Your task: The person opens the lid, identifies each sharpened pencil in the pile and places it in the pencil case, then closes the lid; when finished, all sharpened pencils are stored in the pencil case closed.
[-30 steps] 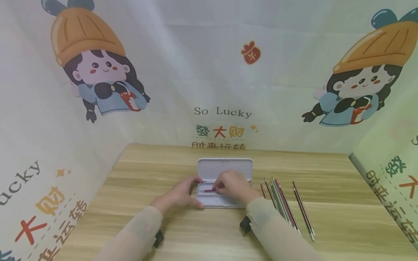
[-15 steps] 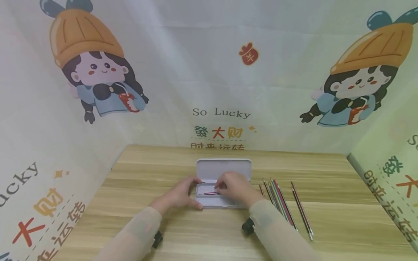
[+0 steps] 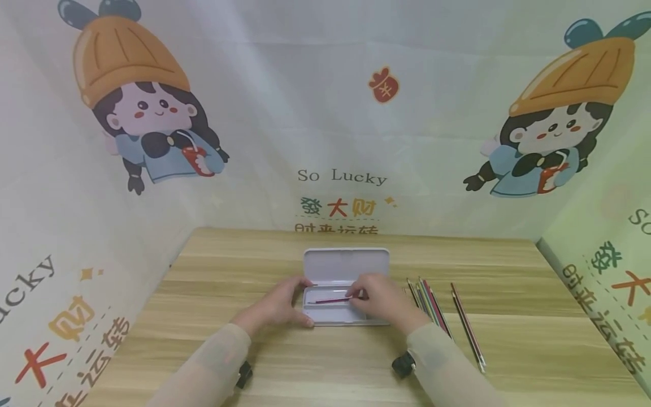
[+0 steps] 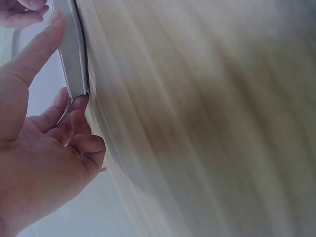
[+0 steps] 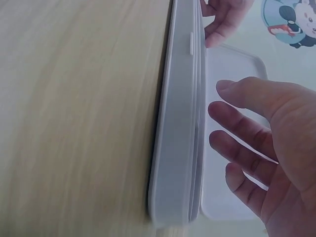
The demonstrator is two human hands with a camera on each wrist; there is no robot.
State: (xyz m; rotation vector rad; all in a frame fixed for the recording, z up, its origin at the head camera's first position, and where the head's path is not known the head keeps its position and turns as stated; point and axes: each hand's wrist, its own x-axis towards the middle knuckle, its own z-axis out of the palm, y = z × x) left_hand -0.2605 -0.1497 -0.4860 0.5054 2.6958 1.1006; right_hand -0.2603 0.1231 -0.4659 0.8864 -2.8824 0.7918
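Note:
An open white pencil case stands on the table with its lid raised at the back. My left hand grips its left end, thumb along the front edge and fingers at the rear corner; the left wrist view shows those fingers curled at the case. In the rear compartment lies a dark red pencil. My right hand is over the right half, fingertips right at the pencil's right end. Seen from the right wrist, its loosely bent fingers are spread, with nothing between them and the thumb.
Several coloured pencils lie bunched to the right of the case, partly hidden by the right forearm. Farther right, more pencils lie close together. A printed cloth hangs behind the wooden table.
My right hand has let go of the pencil and shifted right along the case. The pencil now lies in the rear compartment. My left hand keeps its hold on the case.

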